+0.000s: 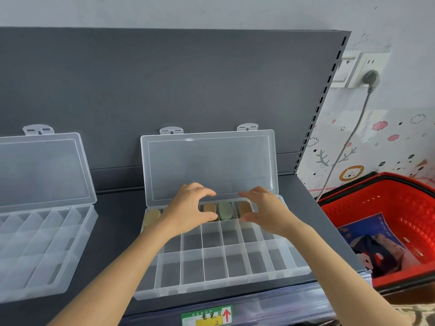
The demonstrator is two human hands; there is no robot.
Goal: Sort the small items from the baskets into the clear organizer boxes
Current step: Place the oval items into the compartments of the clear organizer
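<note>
Clear plastic organizer box point(235, 267), its lid point(209, 165) propped against the grey shelf back panel point(164, 90), lies long side left to right in front of the person. Small oval pieces fill only its back row: a pale yellow oval piece point(151, 216) at the far left, then a tan oval piece point(209, 208), a sage green oval piece point(225, 210) and a brown oval piece point(243, 208) side by side, each lengthwise front to back. The left hand point(188, 208) arches just left of the tan one, and the right hand point(266, 212) mirrors it at the brown one. Both have thumb and fingers spread apart, pinching nothing I can see. The red plastic basket point(376, 208) sits off to the right, so the right hand looks the nearer one for the next fetch.
</note>
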